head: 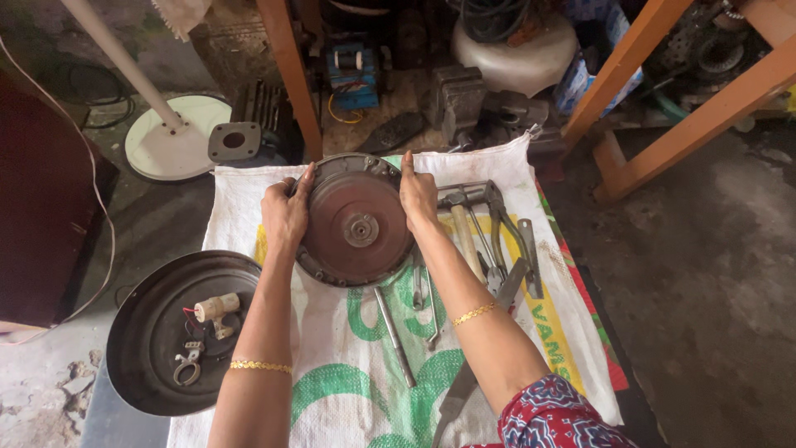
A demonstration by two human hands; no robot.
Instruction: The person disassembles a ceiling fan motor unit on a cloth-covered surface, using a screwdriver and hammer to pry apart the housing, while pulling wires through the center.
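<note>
A round rusty metal motor housing (355, 220) with a small hub at its middle lies on a white woven sack (497, 158). My left hand (284, 214) grips its left rim, and my right hand (418, 195) grips its right rim. Both wrists wear gold bracelets. Just right of the housing lie a wooden-handled hammer (464, 236), pliers (502, 224) and other hand tools. A metal rod (395, 336) lies below the housing.
A dark round metal pan (145, 332) at the left holds a small capacitor (217, 307) and bits of hardware. A white fan base (170, 141) stands at the back left. Orange wooden frame legs (290, 75) and machine parts crowd the back.
</note>
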